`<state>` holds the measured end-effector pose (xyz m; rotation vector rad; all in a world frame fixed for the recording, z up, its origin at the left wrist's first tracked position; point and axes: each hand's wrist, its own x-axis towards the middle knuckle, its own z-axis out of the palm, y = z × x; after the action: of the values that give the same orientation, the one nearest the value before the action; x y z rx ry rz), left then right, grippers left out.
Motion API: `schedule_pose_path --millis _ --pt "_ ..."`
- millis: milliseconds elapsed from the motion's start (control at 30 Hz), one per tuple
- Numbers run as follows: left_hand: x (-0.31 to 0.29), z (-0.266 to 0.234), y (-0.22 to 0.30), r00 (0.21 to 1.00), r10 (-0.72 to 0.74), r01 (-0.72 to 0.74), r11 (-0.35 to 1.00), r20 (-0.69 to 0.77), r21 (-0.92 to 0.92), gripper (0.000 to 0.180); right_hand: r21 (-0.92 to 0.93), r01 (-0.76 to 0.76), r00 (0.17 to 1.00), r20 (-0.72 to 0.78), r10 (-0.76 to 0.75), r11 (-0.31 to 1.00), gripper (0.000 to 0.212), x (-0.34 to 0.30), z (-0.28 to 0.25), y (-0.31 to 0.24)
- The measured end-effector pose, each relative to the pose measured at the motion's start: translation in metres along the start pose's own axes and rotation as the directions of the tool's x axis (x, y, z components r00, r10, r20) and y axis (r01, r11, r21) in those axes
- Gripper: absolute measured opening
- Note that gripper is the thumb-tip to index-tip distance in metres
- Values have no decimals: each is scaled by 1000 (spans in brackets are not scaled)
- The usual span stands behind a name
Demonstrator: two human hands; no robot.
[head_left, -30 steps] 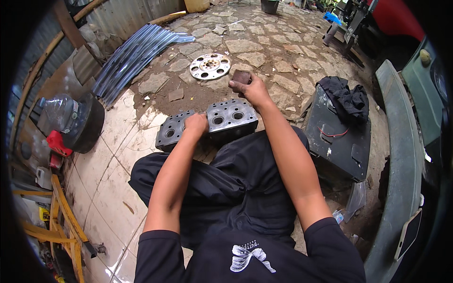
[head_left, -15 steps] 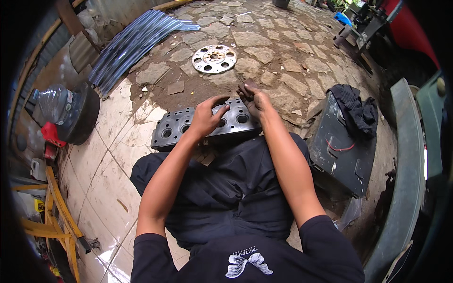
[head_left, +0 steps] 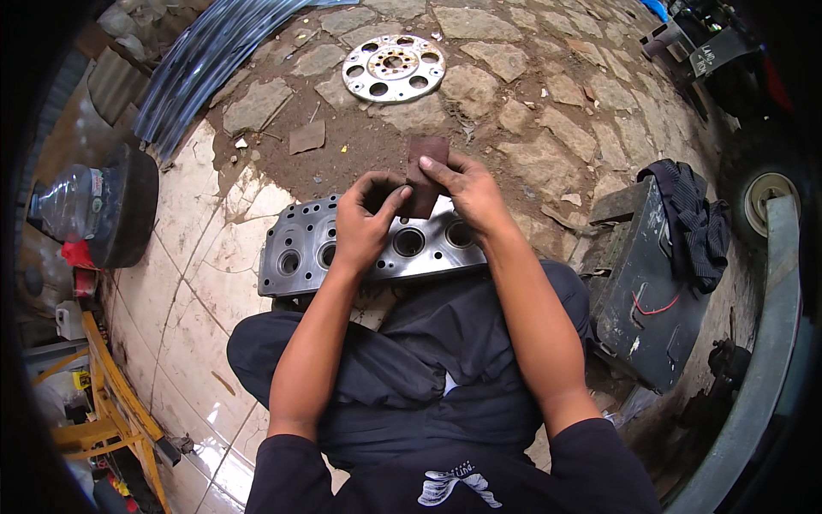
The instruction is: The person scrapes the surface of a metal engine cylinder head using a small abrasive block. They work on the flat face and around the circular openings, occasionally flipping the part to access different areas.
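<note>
Upright between my hands is a dark reddish-brown piece of sandpaper [head_left: 427,148]. My right hand [head_left: 476,197] pinches it, the thumb lying on the near face. My left hand [head_left: 364,218] has its thumb and fingertips closed at the paper's left edge. Beneath both hands, in front of my crossed legs, lies a grey metal cylinder head [head_left: 293,240] with a row of large round ports and many small bolt holes. My hands and forearms cover parts of its top.
Beyond the hands, a round metal flywheel plate [head_left: 395,62] with holes lies on stony ground, near a flat brown scrap [head_left: 307,136]. At right stands a black box [head_left: 655,300] with a dark cloth [head_left: 685,218]. A plastic bottle [head_left: 70,201] and yellow frame [head_left: 116,398] are left.
The sandpaper has come into clear view between my hands. My left hand has closed from a spread pose onto its edge. The whole view has shifted, too.
</note>
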<state>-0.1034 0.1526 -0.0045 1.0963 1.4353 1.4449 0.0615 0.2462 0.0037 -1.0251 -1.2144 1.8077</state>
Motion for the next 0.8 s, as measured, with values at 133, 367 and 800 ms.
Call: schedule_pose_path --millis 133,367,800 --pt "-3 -7 -3 997 -38 43 996 -66 75 18 -155 109 994 37 -104 982 45 7 -10 -7" --pt "-5 -8 1 994 -85 87 996 -61 24 21 -318 150 989 48 -142 936 45 -4 -2 -25" --pt "-13 -15 8 997 -54 54 999 57 4 25 -241 183 976 -75 -207 953 34 -6 -10 -23"
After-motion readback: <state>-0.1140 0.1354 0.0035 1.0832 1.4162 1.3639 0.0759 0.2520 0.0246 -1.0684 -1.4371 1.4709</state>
